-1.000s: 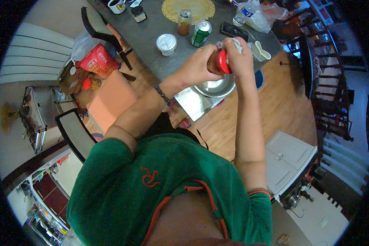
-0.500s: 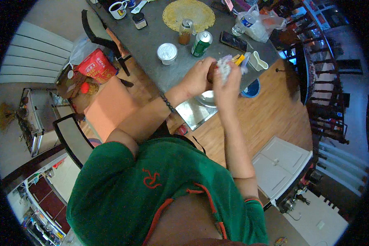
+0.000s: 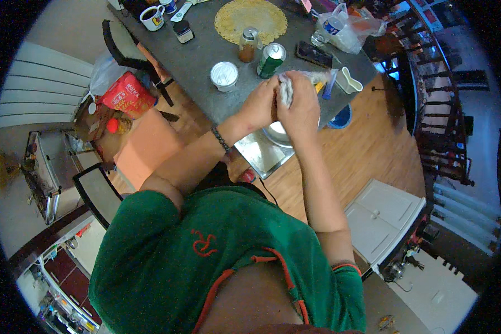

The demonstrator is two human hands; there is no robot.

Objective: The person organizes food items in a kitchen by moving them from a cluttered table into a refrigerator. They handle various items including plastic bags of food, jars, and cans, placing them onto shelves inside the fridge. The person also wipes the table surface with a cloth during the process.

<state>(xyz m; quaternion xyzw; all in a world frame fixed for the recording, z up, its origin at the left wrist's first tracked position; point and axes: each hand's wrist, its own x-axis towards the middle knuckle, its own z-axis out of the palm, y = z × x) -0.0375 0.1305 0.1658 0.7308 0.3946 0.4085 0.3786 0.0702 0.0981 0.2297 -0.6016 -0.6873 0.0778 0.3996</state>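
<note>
Both my hands meet over the near edge of the grey table (image 3: 206, 55). My left hand (image 3: 258, 104) and my right hand (image 3: 301, 106) are closed together around a crumpled whitish clear plastic bag (image 3: 288, 88), whose loose end trails right. Directly below them a metal bowl (image 3: 274, 133) with something white inside stands on a shiny metal tray (image 3: 260, 157) at the table's corner. What the bag contains is hidden by my fingers.
Behind my hands stand a green can (image 3: 271, 60), a white lidded cup (image 3: 224, 74), a brown-filled jar (image 3: 247, 47), a woven round placemat (image 3: 250, 19), a black phone (image 3: 313, 54) and a mug (image 3: 152, 16). A red packet (image 3: 125, 94) and an orange box (image 3: 147, 147) sit at the left, a white cabinet (image 3: 381, 217) at the right.
One second ago my hands held a red-lidded jar over the bowl. The jar is gone from them; they now grip the crumpled plastic bag, a little lower and closer together.
</note>
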